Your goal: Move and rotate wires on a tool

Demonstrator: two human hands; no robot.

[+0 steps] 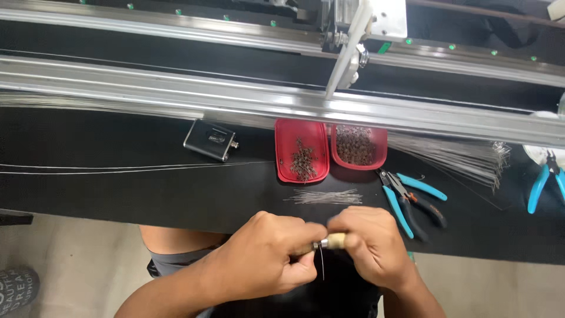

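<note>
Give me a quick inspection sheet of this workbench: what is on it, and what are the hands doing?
Surface: black bench top, with long metal rails across the back.
Job's things: small wooden-handled tool held between both hands, a thin wire hanging down from it; loose pile of short wires just beyond.
Clutter: two red trays of small metal parts; blue-handled pliers; another blue-handled pair at far right; small grey box.
Grippers: left hand and right hand both closed around the tool.
Cables: long thin wires lying across the bench; a bundle of fine wires at right.
Surroundings: pale floor below the bench edge.
</note>
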